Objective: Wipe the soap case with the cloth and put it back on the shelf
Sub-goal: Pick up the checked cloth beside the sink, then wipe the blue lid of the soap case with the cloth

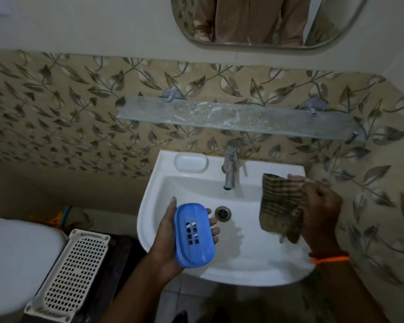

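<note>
Item 1, nearest us: the left hand, palm up over the front rim of the sink, cradles the blue soap case; we see the thumb along its left edge and fingertips curling round its right edge, so the case is held, slotted face toward us. Item 2: the right hand, with an orange thread at the wrist, grips the checked cloth, fingers bunched round its right side; the cloth hangs over the right part of the basin, well apart from the case. We judge the task to be at or near its start: case in hand and off the shelf, cloth in hand, the 2 not touching; whether any wiping is already done we cannot tell. Left to do, at least: bring the cloth to the case, then set it back. Item 3, farther: the tap and drain. Item 4, farthest: the glass shelf on the tiled wall, bearing an oval residue mark near its middle, probably the case's place. Hard to make out: the case's underside, the fingers behind the cloth, any dirt on the case in this dim light, and the mirror, cut off at the top.
</note>
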